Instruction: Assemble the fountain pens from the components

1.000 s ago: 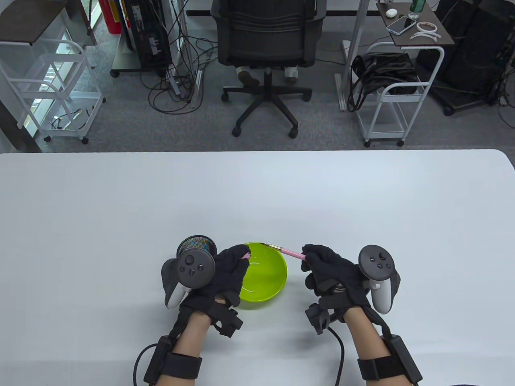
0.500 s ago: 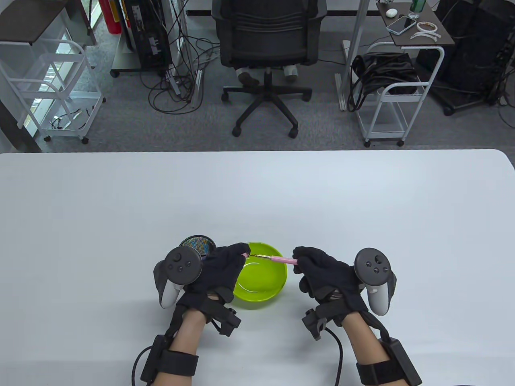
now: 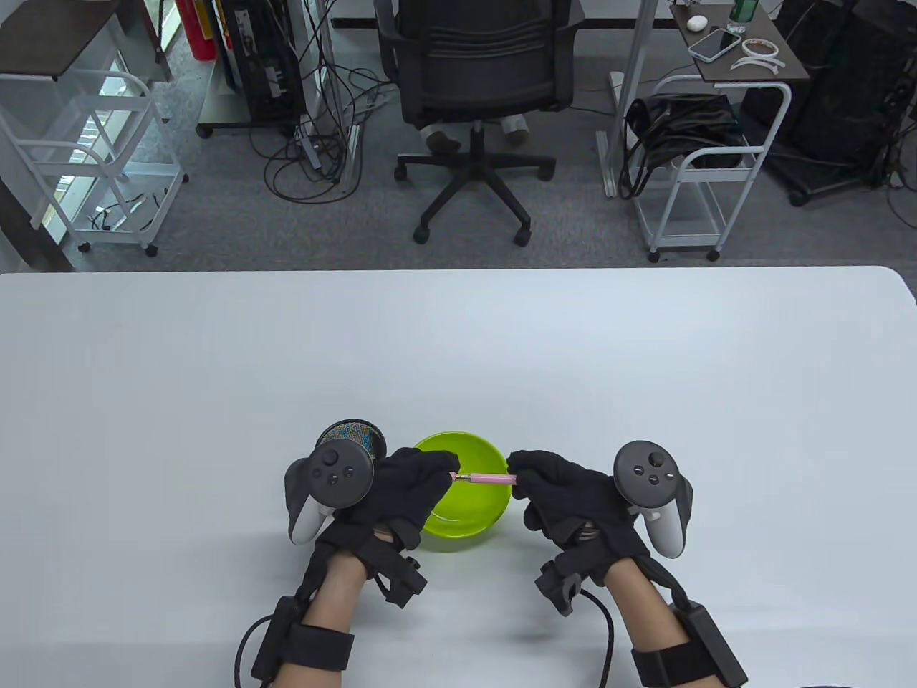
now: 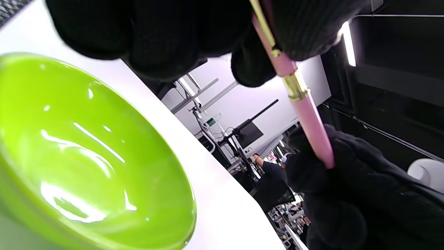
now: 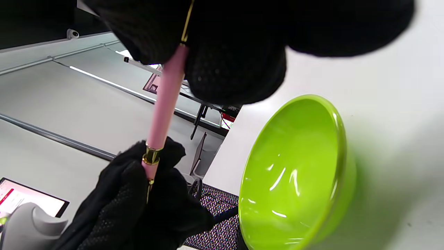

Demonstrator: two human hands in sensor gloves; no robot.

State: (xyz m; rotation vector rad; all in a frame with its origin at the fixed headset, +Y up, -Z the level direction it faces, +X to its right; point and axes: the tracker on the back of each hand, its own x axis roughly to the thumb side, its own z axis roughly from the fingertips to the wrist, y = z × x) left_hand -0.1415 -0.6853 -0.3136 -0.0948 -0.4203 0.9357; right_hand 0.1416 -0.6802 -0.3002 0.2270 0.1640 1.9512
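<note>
A pink fountain pen (image 3: 488, 478) with a gold ring is held level above the green bowl (image 3: 467, 521). My left hand (image 3: 423, 480) grips its cap end and my right hand (image 3: 534, 473) grips its barrel end. In the left wrist view the pink cap (image 4: 277, 57) with gold clip meets the barrel (image 4: 314, 130) at the gold ring. The right wrist view shows the barrel (image 5: 166, 100) running from my right fingers (image 5: 225, 69) to the gold ring (image 5: 151, 156) at my left hand. The bowl (image 4: 86, 156) looks empty.
A dark mesh pen cup (image 3: 349, 435) stands just left of the bowl, partly behind my left tracker (image 3: 333, 476). The white table (image 3: 458, 344) stretches around. An office chair (image 3: 476, 86) and carts stand beyond its far edge.
Both hands have come together over the bowl. The pen's exposed front end has gone into the cap in my left hand, and the visible pink length is shorter.
</note>
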